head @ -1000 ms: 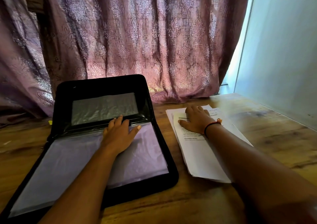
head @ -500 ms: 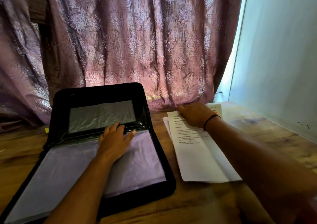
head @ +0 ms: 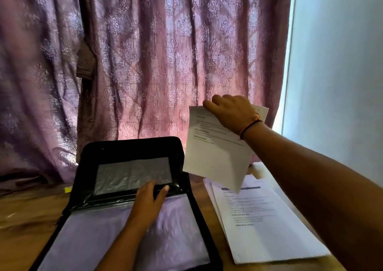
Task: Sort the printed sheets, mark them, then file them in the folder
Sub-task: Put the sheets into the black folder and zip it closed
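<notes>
R hand (head: 230, 113) pinches sheet (head: 215, 152) at top edge, fingers curled. Sheet hangs approx. 12–6, above stack (head: 269, 229). Folder (head: 132, 146) sleeve (head: 99, 239) lies at 8 o'clock from sheet. L hand (head: 149, 202), fingers flat, slightly apart, rests at sleeve top.

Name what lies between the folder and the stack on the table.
Only a narrow strip of bare table separates the folder and the stack, as the head view shows.
</notes>
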